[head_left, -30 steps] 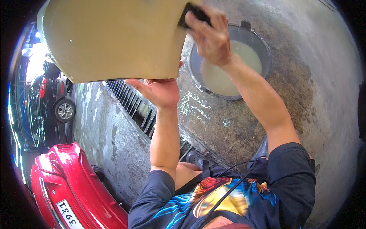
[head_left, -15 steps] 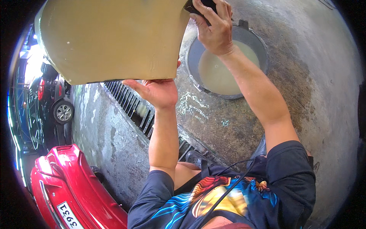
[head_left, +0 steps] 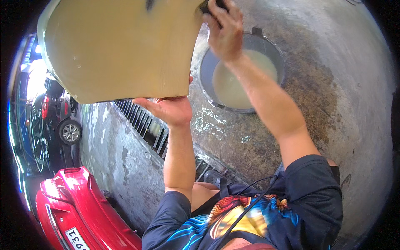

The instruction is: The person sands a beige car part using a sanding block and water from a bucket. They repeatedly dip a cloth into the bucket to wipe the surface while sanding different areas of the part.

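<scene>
A large tan-coated body panel [head_left: 121, 54] with a wet sheen fills the upper left, and its top runs out of view. My left hand [head_left: 175, 111] supports its bottom edge near the right corner, with the thumb along the edge and fingertips showing past the right side. At the panel's upper right edge my right hand [head_left: 227, 35] is closed around a black sanding block [head_left: 205, 7], pressed against the surface. The hand is slightly blurred and hides part of the block. A dark smudge [head_left: 149, 5] shows near the panel's top.
Below my right forearm a round grey tub [head_left: 204, 79] of cloudy water stands on the wet concrete floor [head_left: 308, 83]. A slatted drain grate [head_left: 146, 129] crosses the floor under the panel. To the left are a red car [head_left: 79, 200] and a dark car [head_left: 46, 137].
My right hand and the block have shifted slightly left. The panel's lower edge and my left hand sit lower in view, as do the tub and cars. A dark smudge now shows near the panel's top.
</scene>
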`<state>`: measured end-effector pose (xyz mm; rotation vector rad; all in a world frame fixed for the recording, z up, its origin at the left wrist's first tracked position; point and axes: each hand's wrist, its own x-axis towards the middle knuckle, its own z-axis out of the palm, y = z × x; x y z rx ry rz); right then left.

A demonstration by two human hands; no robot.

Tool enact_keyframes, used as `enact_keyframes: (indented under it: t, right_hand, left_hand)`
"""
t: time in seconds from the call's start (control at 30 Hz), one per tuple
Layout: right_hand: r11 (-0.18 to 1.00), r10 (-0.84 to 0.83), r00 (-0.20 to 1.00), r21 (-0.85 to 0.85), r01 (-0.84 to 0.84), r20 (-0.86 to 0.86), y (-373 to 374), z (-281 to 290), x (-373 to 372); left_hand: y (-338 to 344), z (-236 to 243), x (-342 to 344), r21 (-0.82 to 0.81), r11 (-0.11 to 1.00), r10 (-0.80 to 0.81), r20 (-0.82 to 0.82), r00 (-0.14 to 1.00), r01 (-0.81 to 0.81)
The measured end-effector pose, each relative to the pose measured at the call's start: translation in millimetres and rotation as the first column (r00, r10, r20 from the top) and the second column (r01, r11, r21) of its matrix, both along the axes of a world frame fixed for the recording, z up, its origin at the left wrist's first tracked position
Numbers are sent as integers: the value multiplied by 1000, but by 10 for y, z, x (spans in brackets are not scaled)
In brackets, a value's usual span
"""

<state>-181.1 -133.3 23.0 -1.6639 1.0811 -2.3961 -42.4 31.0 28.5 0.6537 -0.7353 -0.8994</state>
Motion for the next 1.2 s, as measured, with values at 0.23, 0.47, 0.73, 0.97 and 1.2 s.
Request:
enact_keyframes:
  t: [0.23,0.47,0.73,0.97,1.2]
  right_hand:
    - [959,55,971,-260,-117,-234,810,-247,117]
    - [999,-48,997,-8,48,-68,-90,-82,-56]
    - [969,143,932,-145,-200,-333,656,-421,57]
    - [976,-9,992,-215,-18,-124,147,-220,30]
    - [937,100,922,-277,-213,-373,841,-396,62]
  left_hand:
    - [-14,23,52,7,1000,10,-94,996,-9]
    - [13,41,-31,-8,1000,-16,-25,1000,15]
    - [-19,20,45,13,1000,-11,-120,993,13]
    - [12,51,-44,-10,1000,11,-13,1000,-11]
    - [-17,94,87,-42,984,-176,-248,953,171]
